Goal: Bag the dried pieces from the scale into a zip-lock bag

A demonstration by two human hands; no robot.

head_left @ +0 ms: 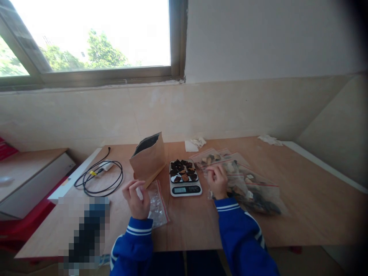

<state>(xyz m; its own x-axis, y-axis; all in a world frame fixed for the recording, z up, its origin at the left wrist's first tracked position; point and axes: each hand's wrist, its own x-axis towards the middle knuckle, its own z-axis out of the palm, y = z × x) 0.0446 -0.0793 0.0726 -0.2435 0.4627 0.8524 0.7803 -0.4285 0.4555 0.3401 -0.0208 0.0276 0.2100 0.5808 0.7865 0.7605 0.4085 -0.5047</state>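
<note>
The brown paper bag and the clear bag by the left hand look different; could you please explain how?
The paper bag stands with its mouth open; the clear bag lies flat. The paper bag is opaque; the clear bag is see-through with a red strip. Both rest on the table.

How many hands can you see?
2. The left hand is near the brown paper bag, left of the scale; the right hand is by the clear bags to the scale's right. Neither is fully hidden.
</note>
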